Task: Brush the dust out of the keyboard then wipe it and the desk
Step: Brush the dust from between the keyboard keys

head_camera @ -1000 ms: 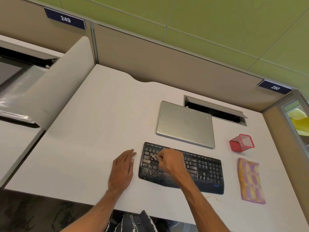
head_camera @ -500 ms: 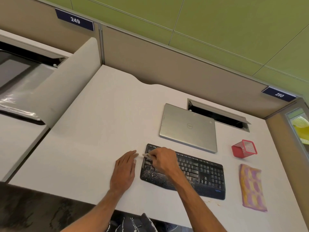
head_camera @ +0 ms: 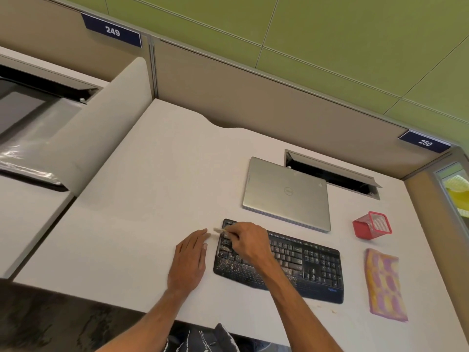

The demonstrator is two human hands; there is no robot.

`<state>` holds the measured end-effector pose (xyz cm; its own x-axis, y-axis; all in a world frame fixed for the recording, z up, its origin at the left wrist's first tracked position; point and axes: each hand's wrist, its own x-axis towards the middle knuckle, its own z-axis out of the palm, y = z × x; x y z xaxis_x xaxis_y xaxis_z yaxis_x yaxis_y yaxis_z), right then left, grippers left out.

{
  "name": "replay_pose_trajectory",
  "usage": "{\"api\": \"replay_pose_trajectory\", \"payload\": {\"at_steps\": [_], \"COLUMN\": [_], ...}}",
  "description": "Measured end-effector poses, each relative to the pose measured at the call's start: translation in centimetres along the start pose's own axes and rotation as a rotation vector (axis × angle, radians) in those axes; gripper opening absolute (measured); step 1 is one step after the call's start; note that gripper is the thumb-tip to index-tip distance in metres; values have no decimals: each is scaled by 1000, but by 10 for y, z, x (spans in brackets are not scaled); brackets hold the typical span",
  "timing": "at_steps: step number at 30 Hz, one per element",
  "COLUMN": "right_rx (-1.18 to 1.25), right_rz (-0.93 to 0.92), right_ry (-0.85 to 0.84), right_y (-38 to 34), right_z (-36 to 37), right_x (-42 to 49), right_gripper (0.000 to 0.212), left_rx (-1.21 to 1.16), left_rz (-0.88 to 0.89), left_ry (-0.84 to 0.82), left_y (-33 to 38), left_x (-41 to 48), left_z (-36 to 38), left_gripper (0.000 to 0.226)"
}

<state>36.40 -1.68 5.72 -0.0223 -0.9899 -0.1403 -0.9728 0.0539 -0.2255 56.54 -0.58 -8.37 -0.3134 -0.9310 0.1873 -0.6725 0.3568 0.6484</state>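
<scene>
A black keyboard [head_camera: 312,265] lies near the front of the white desk [head_camera: 157,189], with pale crumbs scattered over its left palm rest. My right hand [head_camera: 247,241] hovers over the keyboard's left end and pinches a small pale brush [head_camera: 218,230], whose tip sticks out past the keyboard's top left corner. My left hand [head_camera: 190,260] rests flat on the desk just left of the keyboard, fingers straight. A pink and yellow cloth [head_camera: 384,284] lies on the desk to the right of the keyboard.
A shut silver laptop [head_camera: 286,193] lies behind the keyboard. A red mesh pen cup [head_camera: 371,224] lies tipped to its right. An open cable hatch [head_camera: 332,174] is set in the desk behind the laptop. Partition walls close the back and both sides.
My right hand has swept the brush leftward across the keys to the keyboard's left edge. My left hand has stayed flat beside the keyboard.
</scene>
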Motion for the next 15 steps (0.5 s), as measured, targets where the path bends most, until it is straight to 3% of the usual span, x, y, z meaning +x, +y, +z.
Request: {"api": "replay_pose_trajectory", "payload": {"at_steps": [9, 15], "right_rx": [-113, -50], "right_rz": [-20, -85], "right_ry": [-158, -111], "right_y": [36, 7], "right_z": [-10, 10], "right_x": [-2, 3], "right_gripper": [18, 22], "left_rx": [-21, -14], "left_rz": [-17, -26], "left_ry": [0, -14], "left_y": [0, 0], "left_x": [1, 1], "left_z": [0, 1], "left_gripper": [39, 40]}}
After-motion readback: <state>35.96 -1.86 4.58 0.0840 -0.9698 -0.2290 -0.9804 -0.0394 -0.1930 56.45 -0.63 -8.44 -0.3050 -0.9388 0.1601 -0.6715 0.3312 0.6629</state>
